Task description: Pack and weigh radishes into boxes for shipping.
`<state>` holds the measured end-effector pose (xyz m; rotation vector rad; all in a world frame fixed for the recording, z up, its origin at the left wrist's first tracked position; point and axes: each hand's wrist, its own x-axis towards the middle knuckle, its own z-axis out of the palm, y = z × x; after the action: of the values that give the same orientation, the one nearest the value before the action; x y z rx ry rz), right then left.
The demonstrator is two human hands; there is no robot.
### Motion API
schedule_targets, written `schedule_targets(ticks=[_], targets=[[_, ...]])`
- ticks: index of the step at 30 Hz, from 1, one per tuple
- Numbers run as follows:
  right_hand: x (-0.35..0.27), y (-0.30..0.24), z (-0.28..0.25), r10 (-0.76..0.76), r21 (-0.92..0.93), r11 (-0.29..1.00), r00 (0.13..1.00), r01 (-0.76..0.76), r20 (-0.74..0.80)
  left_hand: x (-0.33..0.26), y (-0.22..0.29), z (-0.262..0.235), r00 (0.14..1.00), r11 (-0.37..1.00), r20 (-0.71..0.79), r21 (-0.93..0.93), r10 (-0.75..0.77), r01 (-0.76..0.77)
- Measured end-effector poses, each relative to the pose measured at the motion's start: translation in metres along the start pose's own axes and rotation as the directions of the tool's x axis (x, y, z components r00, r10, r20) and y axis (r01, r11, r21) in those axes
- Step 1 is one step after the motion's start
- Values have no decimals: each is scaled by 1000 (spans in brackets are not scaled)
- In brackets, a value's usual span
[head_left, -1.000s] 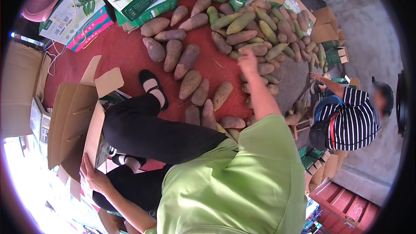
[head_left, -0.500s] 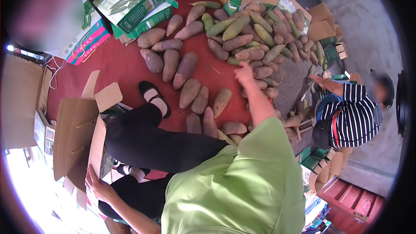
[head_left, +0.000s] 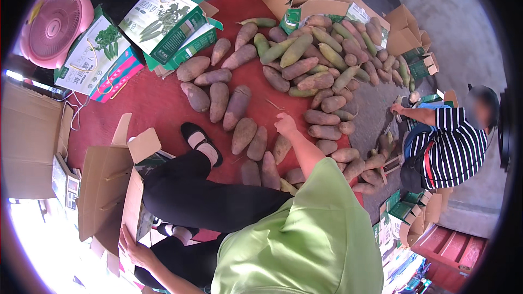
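Note:
My left hand (head_left: pixel 135 249) grips the edge of an open cardboard box (head_left: pixel 131 198) beside my legs, its fingers along the lower flap. The inside of the box is mostly turned out of sight. My right hand (head_left: pixel 285 125) is stretched out over the red carpet (head_left: pixel 158 98), fingers partly spread and nothing visible in them. Just below it lies a brownish radish (head_left: pixel 283 148). Several purple radishes (head_left: pixel 237 108) lie in loose rows to its left. Beyond and to the right is a heap of purple-brown and green radishes (head_left: pixel 297 49).
Printed cartons (head_left: pixel 163 16) and a pink fan (head_left: pixel 57 22) stand at the far left. Open boxes (head_left: pixel 403 30) border the heap. A person in a striped top (head_left: pixel 449 147) crouches at right, one hand near radishes. A red crate-like object (head_left: pixel 455 256) is at lower right.
My right hand has drawn back from the heap's edge toward me and slightly left. My left hand stays on the box. The view has shifted, bringing the pink fan into clear sight.

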<state>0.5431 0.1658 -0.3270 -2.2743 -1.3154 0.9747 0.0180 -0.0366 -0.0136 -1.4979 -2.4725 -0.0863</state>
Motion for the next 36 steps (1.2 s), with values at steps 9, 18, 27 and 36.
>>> schedule_targets(ticks=[9, 18, 27, 36], targets=[[31, -26, -17, -94, -113, 990, 990, 82, -103, -1, 1, 3, 1000, 1000, 3, 2, -9, 9], [108, -24, -3, 79, 174, 982, 996, -72, -31, 1, 1, 3, 999, 999, -24, -27, 27, -27], [127, -104, -18, 292, 504, 820, 955, -273, 42, 0, 6, 0, 1000, 999, -3, -34, -9, 9], [176, -125, -15, 394, 741, 597, 917, -307, 63, 4, 7, 8, 1000, 999, 7, -38, -26, 26]])
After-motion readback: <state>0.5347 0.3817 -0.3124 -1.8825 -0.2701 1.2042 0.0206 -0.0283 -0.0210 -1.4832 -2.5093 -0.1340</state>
